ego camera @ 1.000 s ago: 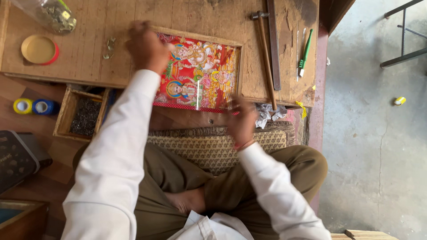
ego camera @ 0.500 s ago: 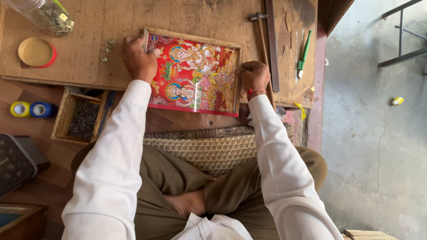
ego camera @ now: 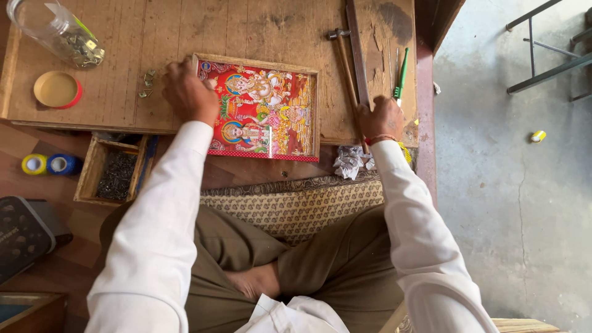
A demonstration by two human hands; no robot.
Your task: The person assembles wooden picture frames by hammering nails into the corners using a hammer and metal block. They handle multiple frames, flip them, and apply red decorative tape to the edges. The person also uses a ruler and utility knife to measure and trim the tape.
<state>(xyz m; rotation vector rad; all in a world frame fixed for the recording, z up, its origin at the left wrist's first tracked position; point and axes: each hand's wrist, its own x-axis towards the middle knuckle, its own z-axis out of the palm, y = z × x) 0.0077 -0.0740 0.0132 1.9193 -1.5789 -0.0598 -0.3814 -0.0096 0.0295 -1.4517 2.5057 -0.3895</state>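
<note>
A colourful red picture in a thin wooden frame (ego camera: 262,108) lies flat on a low wooden work board (ego camera: 185,37). My left hand (ego camera: 188,92) rests on the frame's left edge, fingers curled over its upper left corner. My right hand (ego camera: 381,118) is to the right of the frame, closed around the lower end of a hammer's wooden handle (ego camera: 348,74); the hammer's metal head (ego camera: 338,33) lies further up the board. A few small metal clips (ego camera: 147,85) lie just left of my left hand.
A clear jar of metal clips (ego camera: 58,32) lies at the top left, its red-rimmed lid (ego camera: 57,90) below it. A long wooden strip (ego camera: 357,55), a green pen (ego camera: 401,73), crumpled paper (ego camera: 350,161), a box of nails (ego camera: 114,176) and tape rolls (ego camera: 49,164) surround the board.
My right hand left the frame's right edge, moved right and closed on the hammer handle. My left hand stayed at the frame's left edge.
</note>
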